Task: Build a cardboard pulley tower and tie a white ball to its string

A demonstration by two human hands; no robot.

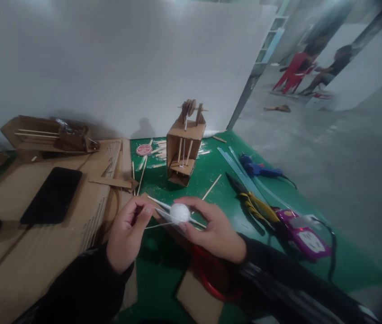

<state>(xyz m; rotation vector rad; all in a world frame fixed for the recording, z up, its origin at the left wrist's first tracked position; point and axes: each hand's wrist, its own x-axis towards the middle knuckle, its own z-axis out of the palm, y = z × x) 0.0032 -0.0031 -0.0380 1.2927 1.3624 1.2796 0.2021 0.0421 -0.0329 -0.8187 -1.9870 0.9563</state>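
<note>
A small ball of white string [179, 213], wound around a thin stick, sits in front of me with the stick poking out on both sides. My right hand [216, 231] is closed around the ball, thumb below and fingers above. My left hand [128, 234] pinches a strand of white string that runs across to the ball. Just beyond both hands stands an upright cardboard box model [186, 155] with round cardboard discs on a stick at its top. Beneath my right hand lies a red-handled tool [211, 288], partly hidden.
Pliers [258, 204], a blue glue gun [261, 167], clear glue sticks [238, 164] and a purple power socket [303, 234] lie on the right. Cardboard sheets, a black phone [51, 195] and another cardboard model [49, 137] occupy the left. Loose sticks lie behind. People sit far right.
</note>
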